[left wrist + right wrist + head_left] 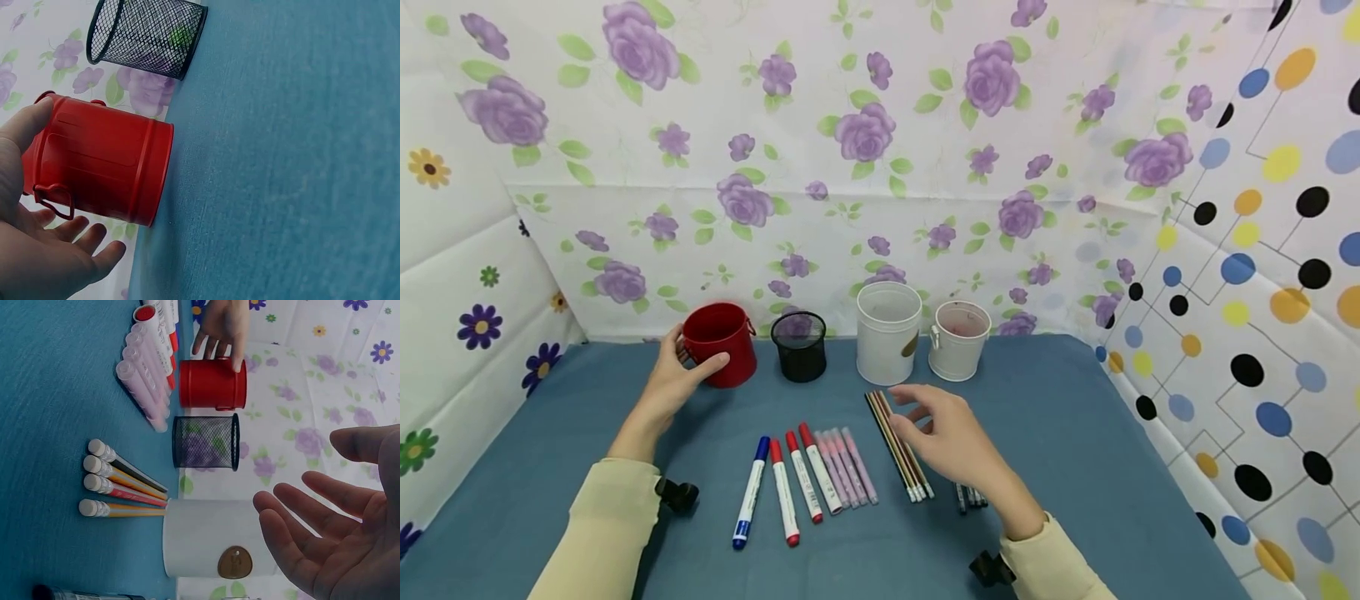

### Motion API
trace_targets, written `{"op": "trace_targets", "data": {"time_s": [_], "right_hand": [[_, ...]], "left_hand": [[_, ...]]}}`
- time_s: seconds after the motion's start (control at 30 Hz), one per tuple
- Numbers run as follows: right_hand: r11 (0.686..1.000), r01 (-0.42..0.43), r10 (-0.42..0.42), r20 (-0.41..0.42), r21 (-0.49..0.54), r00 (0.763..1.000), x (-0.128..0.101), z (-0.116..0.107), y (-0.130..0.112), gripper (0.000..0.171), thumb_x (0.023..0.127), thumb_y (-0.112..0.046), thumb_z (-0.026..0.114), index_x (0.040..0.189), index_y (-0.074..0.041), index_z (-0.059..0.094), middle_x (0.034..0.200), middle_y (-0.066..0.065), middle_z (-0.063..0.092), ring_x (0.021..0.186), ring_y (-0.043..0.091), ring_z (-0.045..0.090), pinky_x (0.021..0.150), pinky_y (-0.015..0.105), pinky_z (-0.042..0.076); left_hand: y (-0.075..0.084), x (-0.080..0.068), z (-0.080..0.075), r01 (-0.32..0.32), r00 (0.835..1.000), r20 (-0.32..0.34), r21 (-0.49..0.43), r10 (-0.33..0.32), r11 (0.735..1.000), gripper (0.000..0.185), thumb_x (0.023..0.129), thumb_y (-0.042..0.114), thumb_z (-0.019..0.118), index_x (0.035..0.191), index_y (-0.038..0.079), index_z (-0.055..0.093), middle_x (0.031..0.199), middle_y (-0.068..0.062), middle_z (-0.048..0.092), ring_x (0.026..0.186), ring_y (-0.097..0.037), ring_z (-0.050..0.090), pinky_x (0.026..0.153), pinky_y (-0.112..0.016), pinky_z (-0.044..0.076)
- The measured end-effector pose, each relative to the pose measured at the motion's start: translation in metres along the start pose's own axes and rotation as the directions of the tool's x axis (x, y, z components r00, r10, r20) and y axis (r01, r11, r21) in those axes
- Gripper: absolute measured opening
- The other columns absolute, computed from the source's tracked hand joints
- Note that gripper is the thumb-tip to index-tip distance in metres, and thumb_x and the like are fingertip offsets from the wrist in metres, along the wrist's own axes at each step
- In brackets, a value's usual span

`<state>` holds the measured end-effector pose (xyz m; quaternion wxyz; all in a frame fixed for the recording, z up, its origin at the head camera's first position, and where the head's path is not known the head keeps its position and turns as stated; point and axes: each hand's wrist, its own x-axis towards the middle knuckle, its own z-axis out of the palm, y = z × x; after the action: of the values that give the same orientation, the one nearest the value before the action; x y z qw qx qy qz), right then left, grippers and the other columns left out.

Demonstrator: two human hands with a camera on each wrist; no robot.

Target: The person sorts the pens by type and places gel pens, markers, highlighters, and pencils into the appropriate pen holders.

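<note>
Touches red bucket (741, 357), likely light, stiff, best gripped around its sides, with thumb of spread left hand (670, 383), holding right hand (949, 429) empty with parted fingers.

I see a red metal bucket (730, 343), a black cylindrical mesh cup (799, 357), white cloth (820, 150) patterned with purple roses (865, 133), and slim, seemingly black pens (962, 502).

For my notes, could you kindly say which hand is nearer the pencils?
Right: the right hand hovers by the pencils; the left hand is well left of them, at the red bucket.
</note>
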<state>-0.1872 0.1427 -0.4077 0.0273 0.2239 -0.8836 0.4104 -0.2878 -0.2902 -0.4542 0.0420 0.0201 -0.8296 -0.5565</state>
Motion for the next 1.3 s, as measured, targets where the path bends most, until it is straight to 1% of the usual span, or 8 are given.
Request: {"op": "trace_targets", "data": {"time_s": [0.17,0.4,0.6,0.7,0.83,0.97,1.1,1.3], "right_hand": [[1.0,-0.009,0.009,0.006,0.009,1.0,0.002,0.004,0.001,0.039,0.105,-0.026,0.07,0.144,-0.021,0.066,0.136,-0.002,0.069,0.103,0.01,0.07,0.084,0.031,0.06],[1.0,-0.009,0.008,0.036,0.021,0.999,0.003,0.008,0.003,0.04,0.107,-0.028,0.068,0.145,-0.015,0.066,0.139,0.005,0.069,0.104,0.013,0.071,0.084,0.032,0.061],[1.0,-0.02,0.019,0.04,0.02,0.999,0.004,0.01,0.004,0.04,0.106,-0.028,0.069,0.144,-0.019,0.066,0.138,0.003,0.069,0.104,0.011,0.071,0.084,0.031,0.061],[1.0,-0.011,0.01,0.042,0.02,0.999,0.005,0.011,0.004,0.04,0.106,-0.028,0.068,0.145,-0.018,0.065,0.139,0.002,0.069,0.104,0.011,0.071,0.084,0.03,0.061],[1.0,0.003,-0.003,0.029,0.022,1.0,0.005,0.013,0.004,0.04,0.107,-0.028,0.068,0.145,-0.017,0.066,0.137,0.003,0.07,0.103,0.012,0.071,0.083,0.031,0.061],[1.0,0.002,-0.003,0.036,0.023,0.999,0.005,0.016,0.004,0.04,0.107,-0.029,0.068,0.146,-0.02,0.066,0.137,0.002,0.07,0.103,0.012,0.071,0.083,0.03,0.06],[0.999,0.024,-0.025,0.044,0.024,0.999,0.008,0.02,0.002,0.041,0.107,-0.028,0.068,0.146,-0.019,0.065,0.136,0.001,0.07,0.103,0.011,0.07,0.083,0.031,0.06],[0.999,0.042,-0.043,0.057,0.028,0.997,0.013,0.03,-0.006,0.039,0.106,-0.026,0.068,0.144,-0.017,0.066,0.132,-0.001,0.071,0.1,0.012,0.071,0.083,0.034,0.061]], "left_hand": [[-0.004,0.002,-0.001,-0.012,1.0,0.001,-0.017,0.012,1.0,0.111,0.101,0.046,0.072,0.171,0.015,-0.008,0.175,-0.025,0.01,0.158,-0.05,0.016,0.119,-0.075,0.028],[-0.011,0.004,-0.002,-0.017,1.0,-0.008,-0.006,0.017,1.0,0.108,0.101,0.044,0.072,0.172,0.013,-0.004,0.174,-0.025,0.014,0.156,-0.05,0.018,0.116,-0.076,0.031],[-0.011,0.007,-0.001,-0.034,0.999,0.006,-0.031,0.035,0.999,0.105,0.102,0.039,0.072,0.171,0.012,-0.002,0.173,-0.024,0.017,0.155,-0.048,0.02,0.117,-0.074,0.033],[-0.011,0.008,-0.001,-0.044,0.999,0.003,-0.044,0.044,0.998,0.103,0.102,0.036,0.072,0.171,0.011,0.0,0.172,-0.024,0.018,0.154,-0.047,0.021,0.118,-0.072,0.033],[-0.011,0.011,0.001,-0.056,0.998,0.019,-0.052,0.057,0.997,0.1,0.103,0.033,0.072,0.171,0.009,0.002,0.171,-0.024,0.021,0.152,-0.045,0.025,0.119,-0.069,0.034],[-0.012,0.015,0.005,-0.056,0.998,0.029,-0.059,0.058,0.997,0.103,0.102,0.035,0.073,0.171,0.011,0.001,0.172,-0.023,0.021,0.153,-0.045,0.025,0.118,-0.069,0.035],[-0.012,0.02,0.007,-0.063,0.998,0.014,-0.071,0.064,0.996,0.104,0.1,0.038,0.076,0.171,0.014,0.003,0.171,-0.02,0.023,0.153,-0.042,0.027,0.118,-0.068,0.036],[-0.014,0.022,0.009,-0.078,0.997,0.005,-0.063,0.078,0.995,0.104,0.099,0.039,0.077,0.17,0.013,0.007,0.169,-0.018,0.027,0.15,-0.039,0.032,0.115,-0.063,0.042]]}}
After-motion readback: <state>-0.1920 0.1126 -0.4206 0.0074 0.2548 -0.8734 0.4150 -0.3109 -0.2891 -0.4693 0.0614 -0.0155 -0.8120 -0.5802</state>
